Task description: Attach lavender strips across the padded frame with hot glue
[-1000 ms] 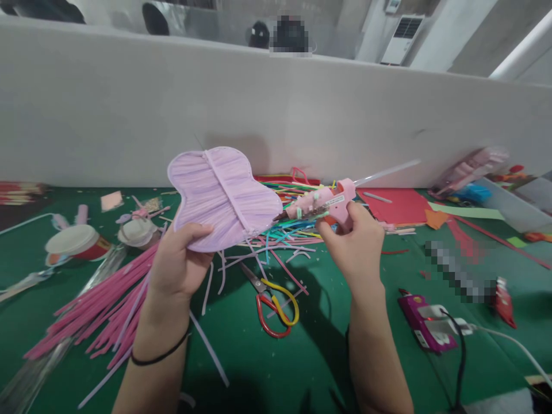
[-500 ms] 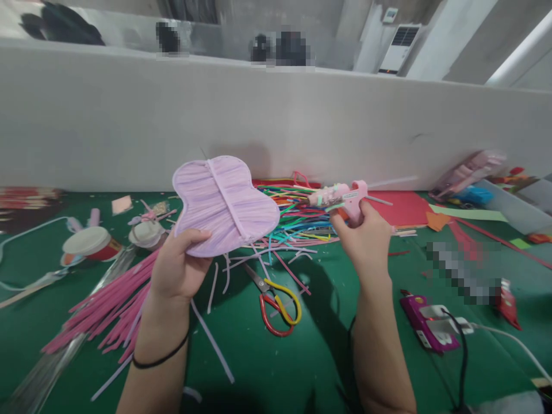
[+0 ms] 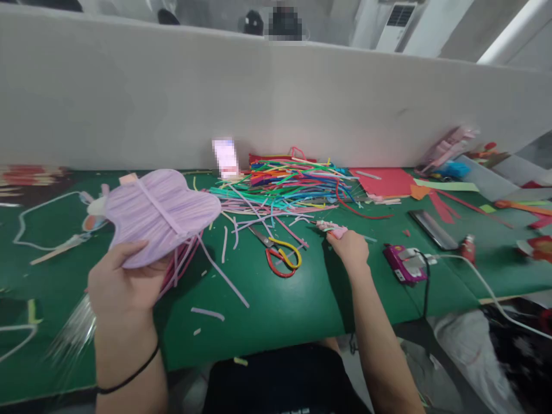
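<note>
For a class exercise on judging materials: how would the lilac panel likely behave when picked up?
The lilac panel is probably stiff: gripped near its lower edge by the left hand, its far side doesn't sag. It looks thin, so likely light.

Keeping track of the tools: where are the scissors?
In the head view, the scissors lie just below centre on the green table, left of the pink glue gun at the right hand.

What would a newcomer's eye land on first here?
First, the pale purple, wavy-edged flat shape held up in the left hand. Then the heap of thin multicoloured strips near the pale grey partition, and the metal scissors with red and yellow handles lying on the green tabletop.
</note>
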A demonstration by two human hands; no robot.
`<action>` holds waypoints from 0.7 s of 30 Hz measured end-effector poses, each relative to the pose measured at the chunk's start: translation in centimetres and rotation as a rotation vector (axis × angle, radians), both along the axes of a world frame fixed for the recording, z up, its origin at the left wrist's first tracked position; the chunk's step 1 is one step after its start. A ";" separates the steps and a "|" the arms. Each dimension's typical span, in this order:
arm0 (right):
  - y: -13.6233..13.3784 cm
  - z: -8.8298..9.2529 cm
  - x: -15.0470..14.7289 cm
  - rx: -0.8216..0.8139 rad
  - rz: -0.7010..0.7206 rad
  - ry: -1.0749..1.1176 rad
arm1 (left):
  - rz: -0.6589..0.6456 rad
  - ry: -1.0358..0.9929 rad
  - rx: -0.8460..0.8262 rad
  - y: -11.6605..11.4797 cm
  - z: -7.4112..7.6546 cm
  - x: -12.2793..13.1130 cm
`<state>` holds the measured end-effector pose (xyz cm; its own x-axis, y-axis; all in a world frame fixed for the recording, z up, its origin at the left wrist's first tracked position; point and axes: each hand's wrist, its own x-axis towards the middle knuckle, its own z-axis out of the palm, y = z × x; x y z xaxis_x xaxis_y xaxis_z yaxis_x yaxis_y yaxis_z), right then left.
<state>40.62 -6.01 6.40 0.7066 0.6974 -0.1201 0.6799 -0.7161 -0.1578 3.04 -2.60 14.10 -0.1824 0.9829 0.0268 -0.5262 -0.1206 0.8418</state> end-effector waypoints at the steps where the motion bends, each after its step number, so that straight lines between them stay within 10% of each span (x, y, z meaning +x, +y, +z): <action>1: -0.4 -0.1 -0.2 -0.007 0.009 -0.010 | 0.017 0.003 0.019 -0.7 -0.2 -0.7; 6: -1.4 2.0 -4.5 0.039 0.190 -0.089 | 0.173 -0.037 -0.006 -3.3 -1.4 -3.8; 12: 1.9 1.9 -18.8 0.268 0.943 0.201 | 0.253 -0.110 -0.128 -4.1 -2.6 -4.8; 16: 5.9 -0.7 -25.9 0.277 1.006 0.254 | 0.190 -0.101 -0.108 -4.2 -2.6 -4.2; 21: 7.5 -2.2 -26.6 0.273 0.893 0.322 | 0.175 -0.090 -0.151 -4.2 -2.7 -4.5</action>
<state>13.97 1.48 4.17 -0.1313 0.9909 0.0298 0.8485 0.1278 -0.5136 -1.42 -6.84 11.43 -0.3449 0.9278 -0.1420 -0.5820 -0.0927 0.8079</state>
